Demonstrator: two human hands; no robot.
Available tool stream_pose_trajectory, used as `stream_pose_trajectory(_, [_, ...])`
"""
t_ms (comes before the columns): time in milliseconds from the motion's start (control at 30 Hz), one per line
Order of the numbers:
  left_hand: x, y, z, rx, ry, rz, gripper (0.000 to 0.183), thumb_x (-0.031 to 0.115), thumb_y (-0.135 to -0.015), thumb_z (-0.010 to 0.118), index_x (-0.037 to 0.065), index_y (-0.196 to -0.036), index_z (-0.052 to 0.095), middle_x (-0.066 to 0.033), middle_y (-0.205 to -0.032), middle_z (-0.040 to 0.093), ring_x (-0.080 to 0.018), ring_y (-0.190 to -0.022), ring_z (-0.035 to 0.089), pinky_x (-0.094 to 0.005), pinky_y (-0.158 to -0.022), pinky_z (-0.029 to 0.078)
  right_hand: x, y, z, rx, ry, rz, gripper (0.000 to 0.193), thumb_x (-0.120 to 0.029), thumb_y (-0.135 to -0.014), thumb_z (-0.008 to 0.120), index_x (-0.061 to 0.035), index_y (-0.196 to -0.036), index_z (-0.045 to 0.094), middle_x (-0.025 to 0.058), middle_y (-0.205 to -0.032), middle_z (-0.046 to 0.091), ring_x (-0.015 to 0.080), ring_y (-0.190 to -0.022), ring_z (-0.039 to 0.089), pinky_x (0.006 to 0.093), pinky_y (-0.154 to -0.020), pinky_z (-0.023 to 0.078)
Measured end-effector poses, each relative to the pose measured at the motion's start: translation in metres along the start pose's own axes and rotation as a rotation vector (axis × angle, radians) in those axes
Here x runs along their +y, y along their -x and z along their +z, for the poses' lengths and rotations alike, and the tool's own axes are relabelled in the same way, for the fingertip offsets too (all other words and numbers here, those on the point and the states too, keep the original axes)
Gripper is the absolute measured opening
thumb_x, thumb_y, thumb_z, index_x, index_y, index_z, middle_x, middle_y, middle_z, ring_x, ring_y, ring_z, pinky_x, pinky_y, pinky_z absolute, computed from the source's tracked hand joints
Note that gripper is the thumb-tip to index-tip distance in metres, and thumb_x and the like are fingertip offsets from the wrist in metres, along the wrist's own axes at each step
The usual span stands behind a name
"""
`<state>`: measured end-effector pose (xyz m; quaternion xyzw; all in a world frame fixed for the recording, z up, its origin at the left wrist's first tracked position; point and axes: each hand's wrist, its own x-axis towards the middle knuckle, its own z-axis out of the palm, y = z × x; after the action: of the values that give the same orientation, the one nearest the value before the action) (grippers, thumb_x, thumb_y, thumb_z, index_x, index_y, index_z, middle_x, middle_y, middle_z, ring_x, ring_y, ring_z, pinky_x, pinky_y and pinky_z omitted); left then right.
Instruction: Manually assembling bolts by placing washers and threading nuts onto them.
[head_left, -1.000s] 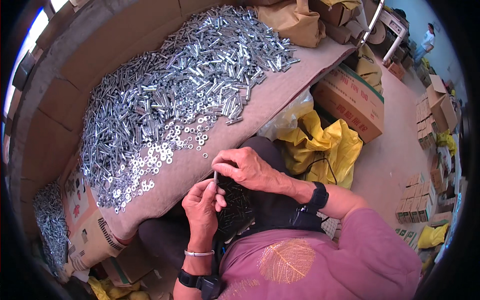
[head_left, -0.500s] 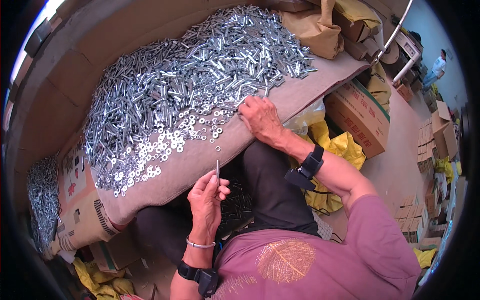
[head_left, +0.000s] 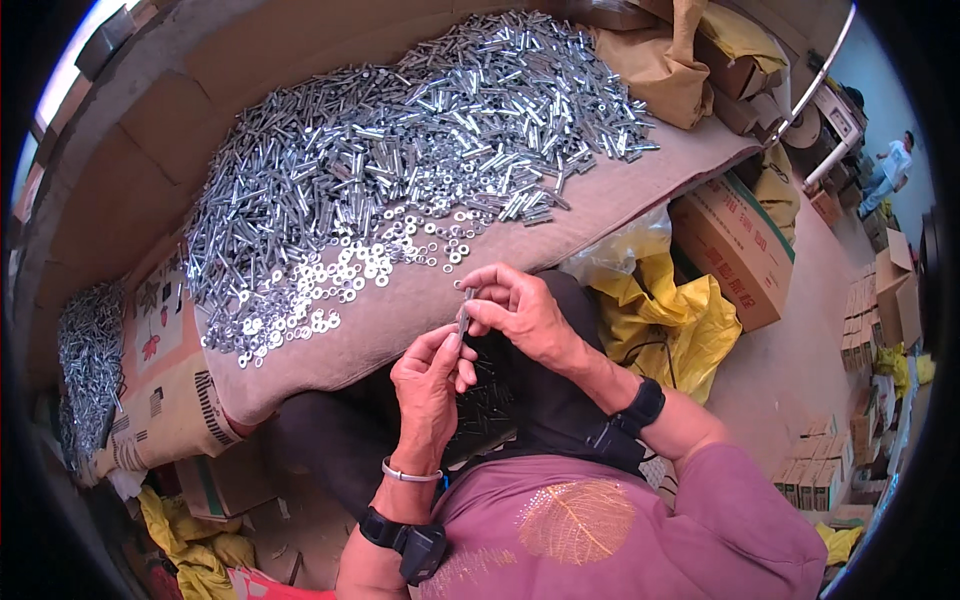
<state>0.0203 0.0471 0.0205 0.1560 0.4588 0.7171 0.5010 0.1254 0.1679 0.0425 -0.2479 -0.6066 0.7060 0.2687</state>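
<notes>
In front of my lap, both hands meet around a thin metal bolt (head_left: 463,320) held upright. My left hand (head_left: 426,378) is closed, pinching its lower part between thumb and fingers. My right hand (head_left: 528,316) has thumb and forefinger pressed together at the bolt's upper end; whatever small piece they grip is hidden. Just beyond the fingertips lies the padded brown work surface (head_left: 400,325). It bears a big heap of metal sleeves (head_left: 400,130), with loose washers (head_left: 345,270) scattered along the near side.
A second metal heap (head_left: 90,370) lies at the far left. Dark bolts (head_left: 485,405) show below my hands. To the right are a yellow bag (head_left: 680,320) and a cardboard box (head_left: 735,250). Small boxes (head_left: 815,465) stand stacked further right; a person (head_left: 890,172) is in the background.
My right hand has left the edge of the heap and come down to the bolt in my left hand. The left hand keeps its pinch, slightly raised. The view has shifted a little.
</notes>
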Motion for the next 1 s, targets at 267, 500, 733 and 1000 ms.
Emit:
stream_pose_trajectory(267, [0.001,0.004,-0.004,0.056,0.141,-0.06,0.025,0.014,-0.092,0.055,-0.007,-0.107,0.056,-0.0123,-0.083,0.064,-0.0136,-0.059,0.06,-0.02,-0.05,0.046,0.008,0.006,0.015,-0.041,0.519,-0.3,0.02,-0.008,-0.084,0.059,0.0006,-0.102,0.059,0.0104,-0.089,0.063,0.0204,-0.079,0.063,0.0316,-0.071,0.05])
stream_pose_trajectory(500, [-0.001,0.005,-0.041,0.117,0.166,-0.002,0.026,0.013,-0.093,0.055,-0.005,-0.111,0.055,-0.0164,-0.088,0.065,-0.0143,-0.06,0.061,-0.0193,-0.049,0.046,0.014,-0.026,0.031,-0.13,0.809,-0.531,0.021,-0.015,-0.084,0.058,-0.0015,-0.1,0.062,0.0126,-0.089,0.062,0.0295,-0.083,0.059,0.0383,-0.072,0.046])
stream_pose_trajectory(733, [0.011,0.005,-0.056,0.173,0.184,0.071,0.03,0.015,-0.093,0.055,-0.005,-0.115,0.052,-0.0171,-0.085,0.065,-0.0144,-0.06,0.06,-0.0196,-0.05,0.046,0.026,-0.078,0.061,0.058,1.172,-0.652,0.028,-0.023,-0.076,0.067,-0.0031,-0.094,0.06,0.0116,-0.085,0.06,0.0273,-0.084,0.057,0.0394,-0.075,0.041])
stream_pose_trajectory(1000, [0.013,-0.001,-0.058,0.203,0.19,0.087,0.029,0.014,-0.093,0.055,-0.006,-0.114,0.052,-0.0159,-0.084,0.064,-0.0136,-0.058,0.06,-0.019,-0.05,0.044,0.047,-0.106,0.072,0.088,1.474,-0.746,0.007,-0.011,-0.073,0.058,-0.0042,-0.075,0.056,0.0095,-0.075,0.053,0.025,-0.078,0.055,0.037,-0.072,0.041])
